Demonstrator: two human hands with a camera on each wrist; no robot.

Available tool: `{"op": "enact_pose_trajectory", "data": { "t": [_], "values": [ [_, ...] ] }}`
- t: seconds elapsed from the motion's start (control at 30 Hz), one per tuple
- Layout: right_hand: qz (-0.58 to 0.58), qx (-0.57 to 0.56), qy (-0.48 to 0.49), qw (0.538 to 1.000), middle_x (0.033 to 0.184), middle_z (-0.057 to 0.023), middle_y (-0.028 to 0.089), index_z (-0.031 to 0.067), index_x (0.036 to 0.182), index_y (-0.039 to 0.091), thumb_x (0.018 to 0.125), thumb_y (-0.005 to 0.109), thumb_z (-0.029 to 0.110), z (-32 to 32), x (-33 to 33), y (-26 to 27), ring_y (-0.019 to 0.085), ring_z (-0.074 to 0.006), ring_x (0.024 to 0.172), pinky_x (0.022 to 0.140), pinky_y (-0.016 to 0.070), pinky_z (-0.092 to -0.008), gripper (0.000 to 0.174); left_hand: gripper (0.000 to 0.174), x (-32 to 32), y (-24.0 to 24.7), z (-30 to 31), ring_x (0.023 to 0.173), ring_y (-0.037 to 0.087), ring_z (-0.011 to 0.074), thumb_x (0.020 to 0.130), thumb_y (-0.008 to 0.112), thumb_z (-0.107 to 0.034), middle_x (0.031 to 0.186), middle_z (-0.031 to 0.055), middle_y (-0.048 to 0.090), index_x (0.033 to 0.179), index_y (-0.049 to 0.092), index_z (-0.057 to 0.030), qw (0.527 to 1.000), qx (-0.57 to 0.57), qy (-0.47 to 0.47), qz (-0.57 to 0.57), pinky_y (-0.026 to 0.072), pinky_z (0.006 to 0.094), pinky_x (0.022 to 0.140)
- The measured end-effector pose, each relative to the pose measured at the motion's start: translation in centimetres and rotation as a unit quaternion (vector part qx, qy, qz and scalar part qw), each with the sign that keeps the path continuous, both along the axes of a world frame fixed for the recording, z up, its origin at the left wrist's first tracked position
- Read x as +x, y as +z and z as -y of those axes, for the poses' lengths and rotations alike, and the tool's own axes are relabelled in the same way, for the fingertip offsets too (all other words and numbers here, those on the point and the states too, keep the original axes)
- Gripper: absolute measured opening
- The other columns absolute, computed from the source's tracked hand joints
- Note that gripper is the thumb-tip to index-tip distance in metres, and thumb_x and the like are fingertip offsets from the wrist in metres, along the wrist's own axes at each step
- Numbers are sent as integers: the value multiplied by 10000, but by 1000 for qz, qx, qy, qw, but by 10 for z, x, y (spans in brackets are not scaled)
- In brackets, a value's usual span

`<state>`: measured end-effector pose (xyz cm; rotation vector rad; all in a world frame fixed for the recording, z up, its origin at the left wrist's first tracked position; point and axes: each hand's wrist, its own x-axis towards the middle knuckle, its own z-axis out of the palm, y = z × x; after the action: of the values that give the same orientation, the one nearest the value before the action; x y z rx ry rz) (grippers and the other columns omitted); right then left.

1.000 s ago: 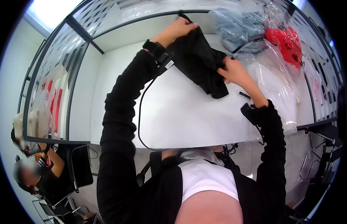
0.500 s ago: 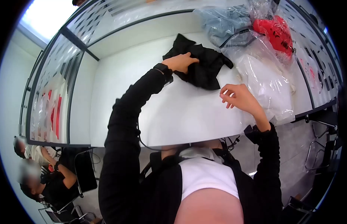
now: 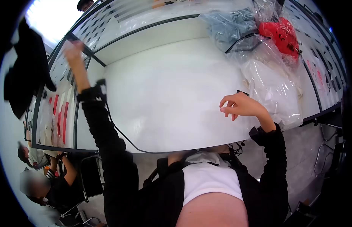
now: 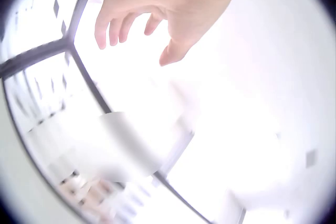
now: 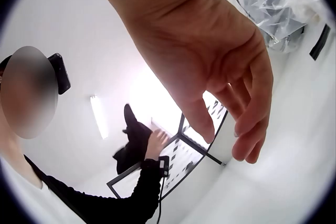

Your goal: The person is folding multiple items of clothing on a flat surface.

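A piece of black cloth (image 3: 28, 72), perhaps a garment, is in the air at the far left of the head view, beyond the table's left partition. My left hand (image 3: 74, 56) is raised with the arm stretched toward it, a visible gap between them, and looks blurred. In the left wrist view that hand (image 4: 163, 3) has loosely bent, spread fingers and nothing in them. Over the table's right part hovers my right hand (image 3: 240, 104), its fingers relaxed and holding nothing. The right wrist view shows the cloth (image 5: 134, 142) close by the left hand.
Clear plastic bags with light blue cloth (image 3: 232, 28), a red item (image 3: 280, 38) and white cloth (image 3: 268, 83) lie along the right side of the white table (image 3: 164, 98). A small black strip (image 5: 320, 43) lies near them. Framed partitions border the table. People sit at the lower left.
The black cloth lay on the table under my left hand; now it is in the air at the far left, apart from that hand. My right hand let go of it earlier and has drawn back slightly.
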<state>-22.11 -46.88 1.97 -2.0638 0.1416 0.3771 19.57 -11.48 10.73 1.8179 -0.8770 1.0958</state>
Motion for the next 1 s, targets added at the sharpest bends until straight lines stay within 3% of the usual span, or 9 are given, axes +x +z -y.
{"op": "enact_pose_trajectory", "data": {
  "t": [0.13,0.33,0.53,0.63,0.7,0.83,0.87,0.93,1.0],
  "values": [
    [64,-15,-53,996,657,-79,617,9,901,567,807,589,165,5,-4,2,598,-129,516,471,449,-212,184,191,-70,-77,87,812,603,135,793,601,-159,927,27,620,968,593,-83,941,198,-90,-261,458,262,738],
    [188,-79,-260,944,694,-54,593,-20,894,560,811,562,72,62,-53,11,574,-92,627,567,455,-210,124,159,-129,-141,195,799,612,160,794,602,-151,899,43,616,918,587,-52,836,288,-289,-367,471,253,667],
    [254,-528,-407,701,979,-196,562,21,1096,496,769,638,292,134,-127,-30,557,-308,914,795,438,-358,447,484,-197,-171,295,784,589,146,781,638,-331,941,116,609,1089,489,11,649,337,-441,-520,469,255,682],
    [169,-494,-469,712,1016,-230,546,27,1173,445,745,641,402,140,-148,-37,542,-365,945,838,415,-384,601,571,-250,-154,326,956,543,174,820,597,-324,1096,135,531,1199,370,38,567,405,-490,-524,435,269,810],
    [114,-351,-489,790,1061,-248,538,-11,1210,400,740,637,425,137,-149,-28,538,-354,980,855,408,-357,683,677,-271,-159,343,969,536,210,760,641,-405,1097,171,518,1178,377,57,582,367,-485,-539,430,291,812],
    [173,-275,-425,845,1094,-237,538,-72,1164,426,759,643,301,133,-147,-29,545,-299,1003,867,401,-319,592,726,-249,-162,369,961,511,310,631,716,-386,1045,215,507,1111,420,71,837,303,-249,-380,423,345,819],
    [192,-278,-417,844,1095,-232,539,-69,1157,439,762,642,275,136,-148,-34,542,-291,1010,871,399,-318,561,661,-224,-173,380,1009,422,402,650,679,-307,1040,276,451,1090,384,89,834,256,-282,-400,397,407,851],
    [268,-296,-385,832,1099,-199,549,-48,1153,469,776,620,165,143,-144,-52,534,-246,1024,859,410,-306,458,343,-203,-161,378,997,469,355,716,518,-39,1072,210,503,1051,492,24,933,78,-263,-233,408,381,825],
    [251,-207,-363,873,1116,-165,547,-47,1168,460,784,600,117,144,-135,-51,514,-204,1017,863,403,-289,441,241,-174,-141,369,947,523,283,744,493,-14,1007,158,560,973,563,7,891,149,-388,-184,415,331,815]
  ]
}}
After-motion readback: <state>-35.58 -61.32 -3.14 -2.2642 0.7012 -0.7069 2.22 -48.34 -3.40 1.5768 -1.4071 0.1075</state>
